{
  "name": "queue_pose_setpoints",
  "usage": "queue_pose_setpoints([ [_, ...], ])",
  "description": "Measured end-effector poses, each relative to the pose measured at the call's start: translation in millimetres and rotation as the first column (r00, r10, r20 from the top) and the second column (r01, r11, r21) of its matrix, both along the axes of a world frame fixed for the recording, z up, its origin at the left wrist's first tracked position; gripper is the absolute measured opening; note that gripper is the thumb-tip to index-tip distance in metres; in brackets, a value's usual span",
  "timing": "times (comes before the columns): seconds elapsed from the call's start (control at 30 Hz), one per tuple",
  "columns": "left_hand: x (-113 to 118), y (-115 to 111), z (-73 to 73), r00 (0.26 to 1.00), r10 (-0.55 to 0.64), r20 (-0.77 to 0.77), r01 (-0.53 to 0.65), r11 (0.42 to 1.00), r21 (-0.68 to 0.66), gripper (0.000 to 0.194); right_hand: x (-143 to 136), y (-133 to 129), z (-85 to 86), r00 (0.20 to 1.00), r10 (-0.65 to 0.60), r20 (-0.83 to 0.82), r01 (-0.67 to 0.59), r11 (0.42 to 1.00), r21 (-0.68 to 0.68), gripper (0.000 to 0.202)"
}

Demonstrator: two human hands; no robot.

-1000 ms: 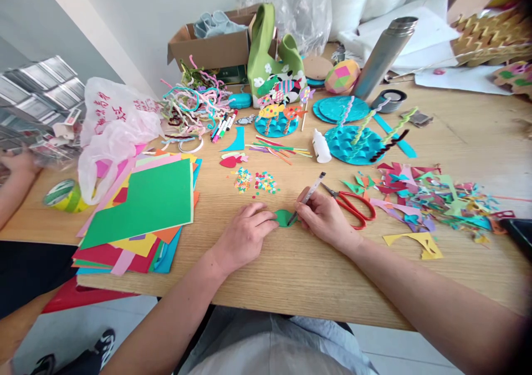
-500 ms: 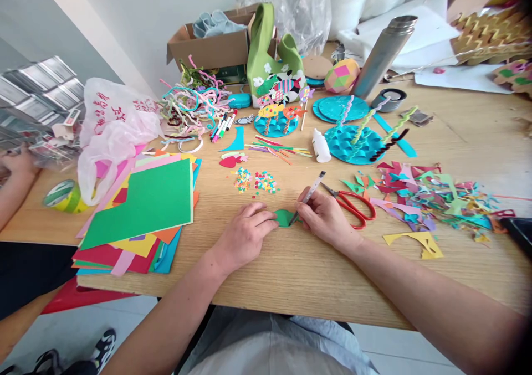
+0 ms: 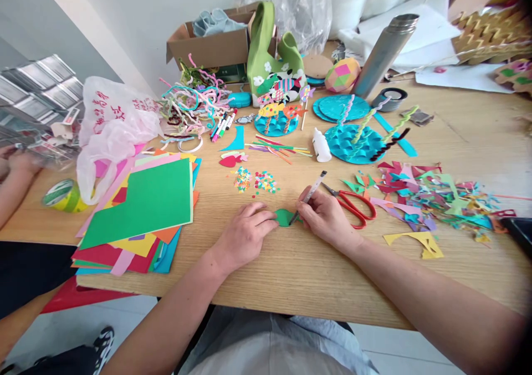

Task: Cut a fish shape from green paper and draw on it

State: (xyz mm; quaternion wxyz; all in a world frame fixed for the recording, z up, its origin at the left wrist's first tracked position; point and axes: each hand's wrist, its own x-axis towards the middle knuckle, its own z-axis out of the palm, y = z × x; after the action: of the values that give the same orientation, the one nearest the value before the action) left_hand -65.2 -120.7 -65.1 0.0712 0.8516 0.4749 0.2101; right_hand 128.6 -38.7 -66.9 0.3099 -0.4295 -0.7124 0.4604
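My right hand (image 3: pixel 323 215) grips a pen (image 3: pixel 312 191) with a pale barrel and dark ends, its tip down on a small green paper shape (image 3: pixel 284 217). Part of that shape is hidden behind the right hand. My left hand (image 3: pixel 245 232) lies flat on the table, fingers stretched out, with the fingertips at the shape's left edge. Red-handled scissors (image 3: pixel 356 207) rest just right of my right hand. Beyond my hands lie small piles of coloured paper dots (image 3: pixel 266 182) and a red paper fish (image 3: pixel 231 161). A white glue bottle (image 3: pixel 321 147) stands farther back.
A stack of coloured sheets (image 3: pixel 155 195) is at left, near yellow tape (image 3: pixel 64 196). Paper scraps (image 3: pixel 449 198) spread at right. Blue discs with twisted stems (image 3: pixel 353 148), a steel flask (image 3: pixel 386 56) and pipe cleaners (image 3: pixel 195 106) stand behind. Another person's arm (image 3: pixel 19 181) is far left.
Both of my hands, the pen and the green shape look almost unmoved. At far left, the other person's hand and foot have shifted slightly.
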Motion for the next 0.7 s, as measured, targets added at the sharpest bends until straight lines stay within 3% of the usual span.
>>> queue_pose_setpoints([
  [0.4, -0.1, -0.3, -0.5, 1.0, 0.001, -0.002, -0.001, 1.0, -0.008, 0.033, 0.1, 0.3, 1.3, 0.998, -0.044, 0.035, 0.043, 0.999, 0.034, 0.012],
  [0.6, 0.1, 0.2, -1.1, 1.0, 0.0, 0.002, 0.0, 1.0, 0.002, 0.032, 4.1, -0.6, -3.2, 0.986, -0.081, -0.143, 0.079, 0.997, -0.024, 0.01],
  [0.7, 0.0, 0.4, -1.0, 1.0, 0.002, 0.001, -0.002, 1.0, 0.003, 0.031, 5.4, -0.2, -3.1, 0.987, -0.074, -0.145, 0.072, 0.997, -0.016, 0.011],
])
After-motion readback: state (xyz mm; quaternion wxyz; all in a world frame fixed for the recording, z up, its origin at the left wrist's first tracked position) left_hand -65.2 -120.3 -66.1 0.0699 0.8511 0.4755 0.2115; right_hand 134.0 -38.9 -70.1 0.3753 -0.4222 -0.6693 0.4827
